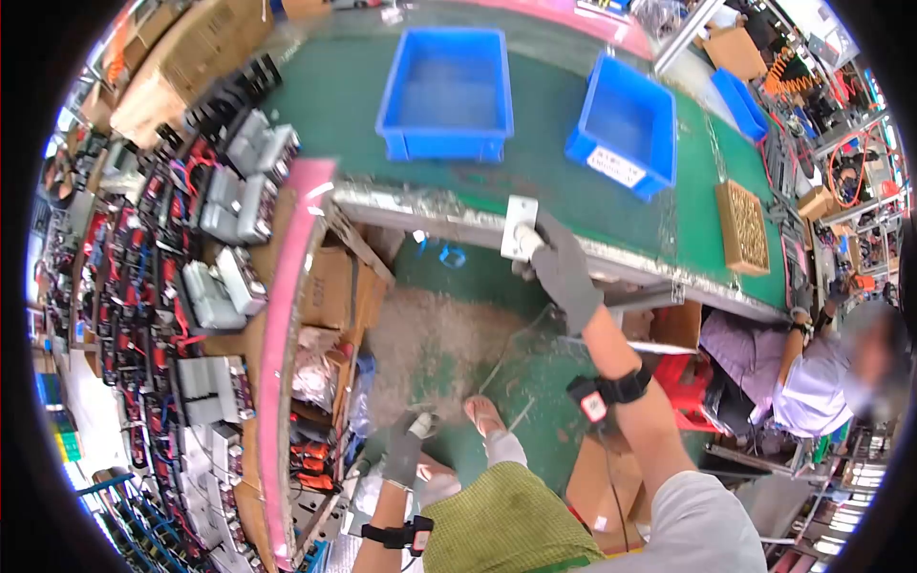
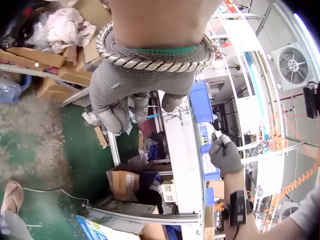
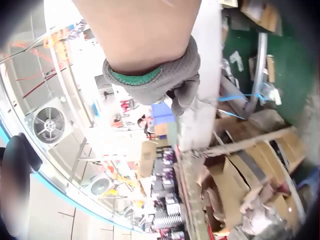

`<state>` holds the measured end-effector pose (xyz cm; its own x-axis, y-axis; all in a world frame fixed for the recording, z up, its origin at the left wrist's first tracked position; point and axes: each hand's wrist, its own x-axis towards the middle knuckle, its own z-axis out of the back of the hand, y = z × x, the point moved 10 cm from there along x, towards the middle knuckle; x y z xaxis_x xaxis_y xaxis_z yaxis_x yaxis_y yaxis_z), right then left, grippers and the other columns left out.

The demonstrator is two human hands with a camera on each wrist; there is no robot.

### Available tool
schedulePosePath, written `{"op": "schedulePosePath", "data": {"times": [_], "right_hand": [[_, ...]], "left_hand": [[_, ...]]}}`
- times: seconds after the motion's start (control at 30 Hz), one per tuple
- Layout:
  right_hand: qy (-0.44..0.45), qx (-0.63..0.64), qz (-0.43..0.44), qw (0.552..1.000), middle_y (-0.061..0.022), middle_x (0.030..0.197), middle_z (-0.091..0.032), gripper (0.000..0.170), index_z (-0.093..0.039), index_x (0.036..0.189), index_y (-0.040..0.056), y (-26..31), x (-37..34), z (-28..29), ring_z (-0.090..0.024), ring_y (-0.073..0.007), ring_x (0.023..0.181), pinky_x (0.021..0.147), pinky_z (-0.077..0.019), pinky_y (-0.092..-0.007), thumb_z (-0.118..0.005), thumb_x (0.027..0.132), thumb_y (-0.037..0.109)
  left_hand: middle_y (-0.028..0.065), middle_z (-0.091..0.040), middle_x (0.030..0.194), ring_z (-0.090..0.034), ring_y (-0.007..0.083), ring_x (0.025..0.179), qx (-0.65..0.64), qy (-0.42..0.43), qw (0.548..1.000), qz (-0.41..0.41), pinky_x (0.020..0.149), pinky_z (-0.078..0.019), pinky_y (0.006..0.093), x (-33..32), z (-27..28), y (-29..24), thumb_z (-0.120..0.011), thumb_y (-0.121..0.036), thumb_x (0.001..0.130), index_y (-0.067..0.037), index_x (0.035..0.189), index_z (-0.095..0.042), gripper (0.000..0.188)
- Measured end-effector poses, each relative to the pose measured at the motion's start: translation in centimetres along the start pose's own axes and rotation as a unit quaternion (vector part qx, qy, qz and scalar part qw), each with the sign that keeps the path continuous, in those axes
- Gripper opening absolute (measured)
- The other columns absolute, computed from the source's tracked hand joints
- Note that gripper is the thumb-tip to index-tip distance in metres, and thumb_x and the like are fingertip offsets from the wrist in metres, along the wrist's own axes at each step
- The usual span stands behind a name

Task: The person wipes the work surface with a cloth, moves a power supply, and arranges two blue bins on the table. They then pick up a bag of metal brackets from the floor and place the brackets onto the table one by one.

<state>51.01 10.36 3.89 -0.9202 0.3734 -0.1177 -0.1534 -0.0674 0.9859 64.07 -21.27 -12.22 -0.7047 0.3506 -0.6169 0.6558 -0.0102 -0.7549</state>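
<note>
My right hand (image 1: 564, 275) pinches a white plate (image 1: 520, 212) between gloved fingers and thumb, holding it over the front edge of the bench (image 1: 353, 105). My left hand (image 1: 402, 456) hangs low beside me, its grip slack, fingers loosely bent. Beyond the plate stands a blue bin (image 1: 446, 141); to its right, another bin (image 1: 592, 153) bears a white label (image 1: 616, 166) whose dark writing is too blurred to read.
</note>
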Motion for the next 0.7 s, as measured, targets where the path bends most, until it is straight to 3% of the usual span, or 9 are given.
{"op": "schedulePosePath", "data": {"times": [0.1, 0.17, 0.27, 0.3, 0.4, 0.47, 0.53, 0.6, 0.7], "right_hand": [[0.010, -0.177, 0.198, 0.964, -0.0138, 0.094, -0.062, 0.024, -0.058, 0.105, 0.0057, 8.4, 6.6, -2.1, -0.062, -0.0217, 0.072, 0.060, -0.0496, -0.0314, -0.051, 0.082, 0.009], [0.013, -0.333, 0.374, 0.865, -0.0150, 0.105, -0.061, 0.021, -0.063, 0.101, 0.0107, 13.1, 8.9, -6.0, -0.062, -0.0272, 0.078, 0.068, -0.0492, -0.0329, -0.053, 0.083, 0.014], [0.083, -0.539, 0.463, 0.699, -0.0189, 0.116, -0.055, 0.019, -0.066, 0.096, 0.0156, 10.3, 12.8, -11.7, -0.060, -0.0347, 0.086, 0.075, -0.0481, -0.0373, -0.056, 0.080, 0.018], [0.135, -0.571, 0.392, 0.708, -0.0152, 0.106, -0.058, 0.015, -0.067, 0.088, 0.0146, 6.9, 14.5, -11.9, -0.059, -0.0335, 0.088, 0.075, -0.0472, -0.0399, -0.057, 0.078, 0.020], [0.127, -0.692, 0.222, 0.675, -0.0141, 0.094, -0.059, 0.014, -0.067, 0.082, 0.0117, 3.8, 16.4, -8.0, -0.060, -0.0329, 0.084, 0.072, -0.0491, -0.0419, -0.059, 0.077, 0.022], [0.113, -0.682, 0.243, 0.681, -0.0131, 0.089, -0.058, 0.013, -0.067, 0.080, 0.0096, 3.2, 14.9, -5.3, -0.061, -0.0327, 0.079, 0.069, -0.0493, -0.0420, -0.059, 0.076, 0.020], [0.114, -0.686, 0.162, 0.700, -0.0141, 0.091, -0.057, 0.012, -0.066, 0.080, 0.0089, 4.2, 13.3, -2.6, -0.059, -0.0324, 0.084, 0.072, -0.0480, -0.0426, -0.059, 0.075, 0.018], [0.098, -0.680, 0.210, 0.695, -0.0142, 0.100, -0.056, 0.010, -0.066, 0.081, 0.0103, 3.5, 12.3, -0.6, -0.056, -0.0309, 0.095, 0.077, -0.0460, -0.0417, -0.061, 0.074, 0.016], [0.022, -0.644, 0.315, 0.697, -0.0119, 0.115, -0.052, 0.007, -0.065, 0.079, 0.0114, 9.5, 10.1, -5.1, -0.049, -0.0285, 0.108, 0.085, -0.0418, -0.0410, -0.064, 0.073, 0.015]], "left_hand": [[0.0084, -0.061, 0.096, -0.059, 0.0177, 0.088, 0.039, -0.010, 0.998, -0.049, 0.079, -0.0481, 0.0302, 2.2, -2.1, -4.1, -0.054, -0.019, 0.090, 0.002, 0.108, -0.057, 0.028], [0.0069, -0.062, 0.097, -0.059, 0.0172, 0.089, 0.003, -0.007, 0.999, -0.048, 0.079, -0.0480, 0.0296, 3.3, -2.3, -5.1, -0.053, -0.019, 0.090, 0.001, 0.107, -0.059, 0.027], [0.0071, -0.061, 0.097, -0.059, 0.0167, 0.089, 0.031, -0.015, 0.998, -0.061, 0.079, -0.0480, 0.0296, 3.6, -1.5, -7.8, -0.053, -0.018, 0.090, 0.001, 0.106, -0.059, 0.026], [0.0074, -0.061, 0.098, -0.059, 0.0168, 0.090, 0.049, -0.018, 0.995, -0.080, 0.080, -0.0482, 0.0304, 4.1, -0.6, -8.0, -0.053, -0.018, 0.089, 0.001, 0.105, -0.059, 0.025], [0.0071, -0.061, 0.099, -0.059, 0.0169, 0.090, -0.014, 0.000, 1.000, -0.010, 0.080, -0.0480, 0.0308, 4.9, 1.5, -7.6, -0.053, -0.018, 0.089, 0.001, 0.105, -0.059, 0.026], [0.0069, -0.061, 0.099, -0.059, 0.0169, 0.089, 0.006, -0.014, 1.000, 0.023, 0.078, -0.0476, 0.0304, 7.1, 3.7, -6.6, -0.053, -0.018, 0.089, 0.001, 0.105, -0.059, 0.025], [0.0071, -0.062, 0.098, -0.059, 0.0166, 0.088, 0.049, -0.035, 0.997, 0.057, 0.077, -0.0473, 0.0301, 8.2, 5.8, -5.2, -0.053, -0.018, 0.089, 0.001, 0.105, -0.058, 0.025], [0.0069, -0.063, 0.095, -0.058, 0.0148, 0.084, 0.067, -0.028, 0.995, 0.067, 0.076, -0.0466, 0.0284, 9.9, 6.8, -5.3, -0.054, -0.019, 0.090, 0.001, 0.103, -0.059, 0.025], [0.0046, -0.063, 0.090, -0.057, 0.0123, 0.081, 0.082, -0.030, 0.994, 0.067, 0.074, -0.0450, 0.0262, 13.4, 8.1, -3.1, -0.054, -0.019, 0.089, -0.001, 0.102, -0.062, 0.023]]}}
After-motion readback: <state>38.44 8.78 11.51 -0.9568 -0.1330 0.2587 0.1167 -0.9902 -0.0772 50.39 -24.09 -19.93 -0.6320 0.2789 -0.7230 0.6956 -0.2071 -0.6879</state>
